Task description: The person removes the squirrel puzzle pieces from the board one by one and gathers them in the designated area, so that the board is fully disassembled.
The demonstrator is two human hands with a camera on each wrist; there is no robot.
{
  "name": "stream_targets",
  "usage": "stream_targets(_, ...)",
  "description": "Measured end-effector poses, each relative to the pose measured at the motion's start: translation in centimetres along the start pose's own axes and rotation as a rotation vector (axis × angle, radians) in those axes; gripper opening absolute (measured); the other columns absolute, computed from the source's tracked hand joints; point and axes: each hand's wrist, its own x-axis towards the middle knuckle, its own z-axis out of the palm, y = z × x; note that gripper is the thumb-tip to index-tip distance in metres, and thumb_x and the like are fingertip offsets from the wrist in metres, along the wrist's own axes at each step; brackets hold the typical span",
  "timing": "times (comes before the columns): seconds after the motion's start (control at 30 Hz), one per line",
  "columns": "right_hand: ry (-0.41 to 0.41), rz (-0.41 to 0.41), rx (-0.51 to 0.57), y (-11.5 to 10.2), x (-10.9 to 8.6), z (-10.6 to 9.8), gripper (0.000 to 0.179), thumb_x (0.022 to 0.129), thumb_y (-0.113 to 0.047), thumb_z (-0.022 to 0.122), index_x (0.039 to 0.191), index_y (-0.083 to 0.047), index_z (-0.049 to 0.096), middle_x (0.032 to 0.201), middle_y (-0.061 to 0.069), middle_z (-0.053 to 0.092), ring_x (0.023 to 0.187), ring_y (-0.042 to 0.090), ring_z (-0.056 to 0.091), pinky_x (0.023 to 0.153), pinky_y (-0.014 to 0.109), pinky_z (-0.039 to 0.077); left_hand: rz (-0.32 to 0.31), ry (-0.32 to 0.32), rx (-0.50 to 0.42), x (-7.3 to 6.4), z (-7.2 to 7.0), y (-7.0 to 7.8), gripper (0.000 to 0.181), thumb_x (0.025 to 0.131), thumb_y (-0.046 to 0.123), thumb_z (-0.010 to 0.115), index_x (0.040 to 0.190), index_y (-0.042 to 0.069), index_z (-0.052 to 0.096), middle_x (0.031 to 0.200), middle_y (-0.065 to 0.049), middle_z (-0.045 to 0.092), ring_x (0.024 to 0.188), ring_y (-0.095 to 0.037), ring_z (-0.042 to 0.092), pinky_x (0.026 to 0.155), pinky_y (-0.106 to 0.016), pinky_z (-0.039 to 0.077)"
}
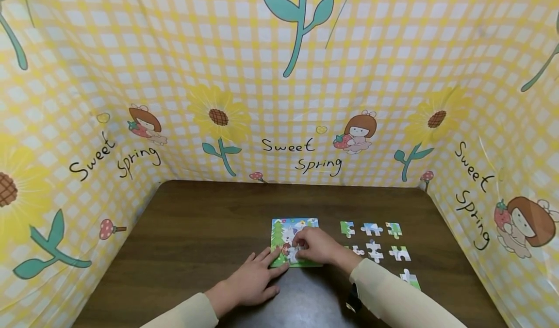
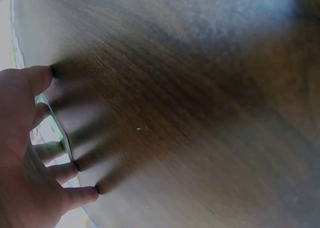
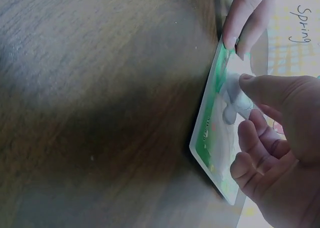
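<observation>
A square jigsaw puzzle board (image 1: 277, 228) with a green and blue picture lies on the dark wooden table. My left hand (image 1: 251, 280) rests with spread, straight fingers at its lower left corner, the fingertips on the board's edge and the tabletop. Over the board, my right hand (image 1: 318, 246) pinches a pale puzzle piece (image 3: 239, 99) between thumb and fingers, low against the picture. The other fingers of that hand curl loosely in the right wrist view. Part of the board is hidden beneath the right hand.
Several loose puzzle pieces (image 1: 374, 251) lie in rows to the right of the board, some partly behind the right forearm. A yellow checked cloth (image 1: 279, 100) hangs round the back and sides of the table (image 1: 183, 231).
</observation>
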Motion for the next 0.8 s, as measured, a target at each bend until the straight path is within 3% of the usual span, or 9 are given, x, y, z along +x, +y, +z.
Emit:
stream_targets(0.17,-0.019,-0.021,-0.019,-0.1,-0.2,-0.1,0.003,0.087,-0.016,0.08,0.089,-0.016,0.078,0.086,-0.008,0.061,0.078,0.007,0.054,0.071,0.024,0.048,-0.003,0.006,0.001,-0.1,0.0,0.1,0.06,0.103,0.054,0.054,0.158,0.037,0.04,0.171,-0.008,0.022,0.154,-0.038,0.028,0.11,-0.069,0.036)
stream_targets(0.5,-0.086,-0.012,0.039,0.7,-1.5,-1.7,0.018,0.086,-0.016,0.083,0.104,-0.013,0.078,0.101,0.001,0.07,0.083,0.012,0.061,0.074,0.028,0.051,-0.007,-0.009,0.006,-0.1,0.1,0.0,0.06,0.103,0.056,0.053,0.159,0.039,0.038,0.171,-0.007,0.022,0.154,-0.038,0.028,0.11,-0.068,0.037)
stream_targets(0.8,-0.114,-0.008,0.019,1.5,-1.8,-2.1,0.028,0.085,-0.023,0.086,0.111,-0.015,0.078,0.106,-0.001,0.071,0.087,0.016,0.061,0.078,0.029,0.05,-0.006,-0.01,0.002,0.0,0.0,0.1,0.061,0.103,0.056,0.053,0.159,0.039,0.037,0.172,-0.007,0.021,0.155,-0.038,0.027,0.111,-0.069,0.036)
